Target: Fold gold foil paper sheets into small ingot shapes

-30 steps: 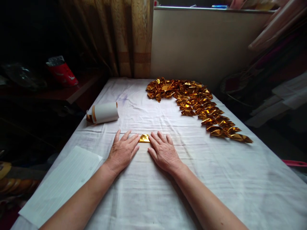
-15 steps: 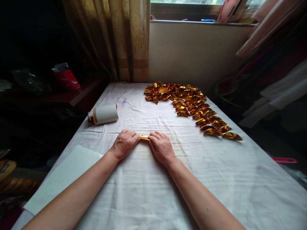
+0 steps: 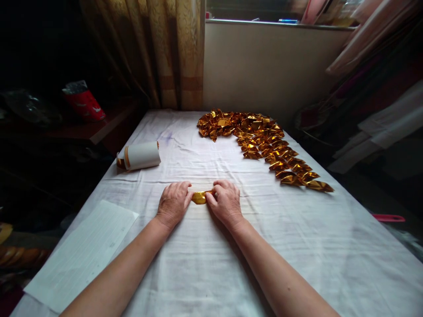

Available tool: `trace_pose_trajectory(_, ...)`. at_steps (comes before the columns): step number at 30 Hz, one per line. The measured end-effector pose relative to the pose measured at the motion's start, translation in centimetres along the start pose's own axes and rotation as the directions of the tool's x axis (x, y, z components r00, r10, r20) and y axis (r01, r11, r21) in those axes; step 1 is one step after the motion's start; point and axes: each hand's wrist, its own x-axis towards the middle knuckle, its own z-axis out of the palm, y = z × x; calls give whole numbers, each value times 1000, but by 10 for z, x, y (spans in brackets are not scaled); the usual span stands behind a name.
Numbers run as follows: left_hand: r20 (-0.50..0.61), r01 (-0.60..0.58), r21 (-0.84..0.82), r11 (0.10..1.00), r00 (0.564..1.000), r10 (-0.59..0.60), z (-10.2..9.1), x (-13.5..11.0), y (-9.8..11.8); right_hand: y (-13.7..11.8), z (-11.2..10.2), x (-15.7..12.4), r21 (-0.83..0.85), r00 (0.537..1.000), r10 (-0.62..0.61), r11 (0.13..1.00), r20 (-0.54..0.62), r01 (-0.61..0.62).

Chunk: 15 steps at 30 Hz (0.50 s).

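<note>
A small folded piece of gold foil paper (image 3: 198, 198) lies low over the cloth between my two hands, its shiny face toward me. My left hand (image 3: 174, 203) pinches its left end, thumb against the edge and fingers curled. At the other end my right hand (image 3: 225, 202) grips it between thumb and fingers. Both hands partly hide the ends of the paper. Farther back to the right, many folded gold foil ingots (image 3: 257, 132) lie in a heap that trails off into rows toward me.
A white-wrapped roll (image 3: 142, 156) with a tan band lies at the left on the white-sheeted table (image 3: 284, 264). Beside my left forearm is a pale printed sheet (image 3: 95, 237). A red container (image 3: 86, 105) stands on a dark side table. Hanging clothes (image 3: 390, 119) border the right.
The gold paper now shows a wider face; before, it was a thin strip between my fingers. My hands have spread slightly and the fingers have shifted. The view has moved a little.
</note>
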Motion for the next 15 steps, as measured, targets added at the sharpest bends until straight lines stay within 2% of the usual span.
trace_pose_trajectory(3,-22,-3,35,999,1000,4,-2,-6,5,0,2,-1,-25,1000,23,999,-18,-23)
trace_pose_trajectory(6,-42,-110,2,994,993,110,-6,-20,13,1,5,-2,-32,999,27,999,-27,-28)
trace_pose_trajectory(8,-17,-191,-22,981,982,190,-7,-31,18,1,5,-3,-33,1000,22,999,-16,-23)
trace_pose_trajectory(15,41,-249,45,967,968,248,-5,-45,22,3,-2,-3,-22,997,-30,999,66,32)
